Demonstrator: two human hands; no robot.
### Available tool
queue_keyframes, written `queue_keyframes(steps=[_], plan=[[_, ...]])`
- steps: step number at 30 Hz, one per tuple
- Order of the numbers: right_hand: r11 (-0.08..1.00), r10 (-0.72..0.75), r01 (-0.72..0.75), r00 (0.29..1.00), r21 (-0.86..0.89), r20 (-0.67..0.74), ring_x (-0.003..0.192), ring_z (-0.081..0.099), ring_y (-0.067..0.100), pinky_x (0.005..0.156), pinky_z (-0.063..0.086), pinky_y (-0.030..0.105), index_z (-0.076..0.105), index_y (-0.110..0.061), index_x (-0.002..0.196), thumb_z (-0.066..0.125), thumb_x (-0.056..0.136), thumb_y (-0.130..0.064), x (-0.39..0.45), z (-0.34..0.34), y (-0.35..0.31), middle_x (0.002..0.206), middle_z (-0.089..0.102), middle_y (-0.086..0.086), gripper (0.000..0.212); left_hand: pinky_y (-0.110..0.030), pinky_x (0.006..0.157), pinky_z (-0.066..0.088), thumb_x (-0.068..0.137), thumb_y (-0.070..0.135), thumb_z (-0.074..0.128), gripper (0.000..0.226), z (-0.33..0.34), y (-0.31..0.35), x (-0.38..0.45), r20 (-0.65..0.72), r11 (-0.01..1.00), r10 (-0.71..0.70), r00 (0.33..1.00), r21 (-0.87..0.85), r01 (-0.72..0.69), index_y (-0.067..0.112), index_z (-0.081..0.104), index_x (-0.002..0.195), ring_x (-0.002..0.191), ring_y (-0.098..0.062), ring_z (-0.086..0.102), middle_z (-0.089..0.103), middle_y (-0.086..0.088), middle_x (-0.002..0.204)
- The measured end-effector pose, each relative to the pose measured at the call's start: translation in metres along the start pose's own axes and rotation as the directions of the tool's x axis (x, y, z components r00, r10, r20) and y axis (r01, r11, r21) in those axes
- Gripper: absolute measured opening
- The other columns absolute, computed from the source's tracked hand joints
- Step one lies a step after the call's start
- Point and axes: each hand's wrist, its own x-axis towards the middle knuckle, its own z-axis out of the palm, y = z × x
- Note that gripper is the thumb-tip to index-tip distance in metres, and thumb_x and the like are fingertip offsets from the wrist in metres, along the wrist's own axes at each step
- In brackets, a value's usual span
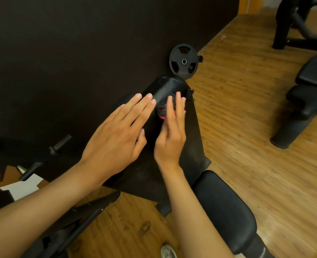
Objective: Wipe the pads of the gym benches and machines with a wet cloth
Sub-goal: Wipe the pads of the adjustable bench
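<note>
A black machine stands against the dark wall, with a cylindrical roller pad (168,85) at the top of a sloped black pad (194,131). A dark cloth with pink patches (161,111) lies against the lower end of the roller. My right hand (170,136) has straight fingers laid over the cloth, pressing it on the pad. My left hand (116,135) is flat with fingers spread, its fingertips touching the roller's left side. The black seat pad (224,211) sits below my right forearm.
A black weight plate (184,61) leans on the wall just behind the roller. Another black bench (314,77) and a machine frame (284,28) stand on the wooden floor at right. Black handle pegs (61,144) stick out at left. A shoe (168,251) shows at the bottom.
</note>
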Motion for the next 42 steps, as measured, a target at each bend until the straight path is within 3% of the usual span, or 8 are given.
queue_keyframes(steps=[5,9,12,17,25,30,38,42], plan=[[0.856,0.517,-0.498,0.819,0.14,-0.249,0.155,0.019,0.009,0.127,0.019,0.042,0.045,-0.016,0.153,0.037,0.103,0.003,0.016,-0.015,0.034,0.164,0.034,-0.004,0.054,-0.043,0.123,0.032,0.104,0.024,0.042,0.066,0.001,0.0,0.0,-0.002,1.0,0.013,1.0,0.012,-0.013,0.013,0.015,0.164,0.158,-0.017,0.012,0.016,-0.003,0.171],[0.981,0.17,-0.16,0.981,0.109,-0.089,0.157,0.016,0.016,0.128,0.016,0.044,0.046,-0.008,0.151,0.04,0.101,0.009,0.021,0.003,-0.022,0.163,0.029,-0.003,0.053,-0.044,0.125,0.028,0.106,0.024,0.039,0.064,0.001,0.0,-0.001,-0.005,0.999,0.014,1.0,0.031,-0.014,0.012,0.014,0.164,0.159,-0.018,0.01,0.014,-0.005,0.172],[0.992,-0.122,0.118,0.987,0.037,0.108,0.154,0.025,0.03,0.124,0.023,0.056,0.053,-0.002,0.144,0.044,0.096,0.015,0.031,-0.005,-0.019,0.159,0.038,0.01,0.051,-0.044,0.127,0.022,0.107,0.025,0.034,0.063,0.001,0.0,-0.001,-0.008,0.998,0.01,1.0,0.067,-0.009,0.01,0.013,0.164,0.159,-0.019,0.01,0.015,-0.008,0.171],[0.996,0.016,-0.004,0.991,-0.092,0.131,0.144,0.04,0.013,0.122,0.03,0.036,0.061,-0.012,0.138,0.043,0.095,0.01,0.085,-0.033,0.005,0.148,0.053,0.007,0.051,-0.039,0.129,0.016,0.105,0.029,0.038,0.068,0.002,-0.001,0.0,-0.009,0.996,0.003,1.0,0.091,-0.002,0.008,0.011,0.164,0.158,-0.019,0.011,0.015,-0.009,0.171],[0.895,-0.327,0.439,0.763,-0.076,0.557,0.149,0.036,0.024,0.126,0.022,0.05,0.057,-0.006,0.142,0.046,0.09,0.014,0.075,-0.047,-0.018,0.151,0.05,0.011,0.057,-0.039,0.128,0.019,0.101,0.035,0.049,0.074,0.001,-0.003,-0.001,-0.055,0.995,-0.101,0.993,0.008,0.102,0.004,0.02,0.161,0.156,-0.023,0.022,0.027,-0.015,0.166],[0.991,-0.02,0.045,0.98,-0.124,0.2,0.154,0.025,0.03,0.124,0.022,0.056,0.05,-0.004,0.147,0.041,0.096,0.012,0.074,-0.033,-0.01,0.158,0.042,0.014,0.055,-0.037,0.129,0.015,0.102,0.031,0.047,0.071,0.001,-0.005,-0.002,-0.062,0.997,-0.044,0.997,-0.066,0.04,0.007,0.018,0.163,0.157,-0.019,0.017,0.023,-0.009,0.168],[0.996,0.089,-0.091,0.942,-0.009,0.324,0.158,0.001,0.023,0.128,0.016,0.044,0.022,-0.004,0.158,0.039,0.104,0.008,-0.066,-0.02,-0.041,0.168,0.004,0.002,0.058,-0.023,0.127,0.004,0.1,0.003,0.049,0.068,-0.008,-0.014,-0.007,-0.008,0.925,0.047,0.999,-0.376,-0.046,0.013,0.023,0.162,0.158,-0.009,0.011,0.022,-0.001,0.17],[0.999,0.027,-0.016,0.962,-0.04,0.271,0.157,0.007,0.03,0.123,0.025,0.057,0.028,-0.003,0.158,0.04,0.101,0.011,-0.051,-0.016,-0.031,0.169,0.011,0.013,0.06,-0.032,0.128,0.004,0.106,0.017,0.044,0.062,-0.009,-0.025,-0.032,0.011,0.97,0.212,0.977,-0.124,-0.209,0.015,0.021,0.163,0.159,-0.014,0.003,0.012,0.0,0.172]])
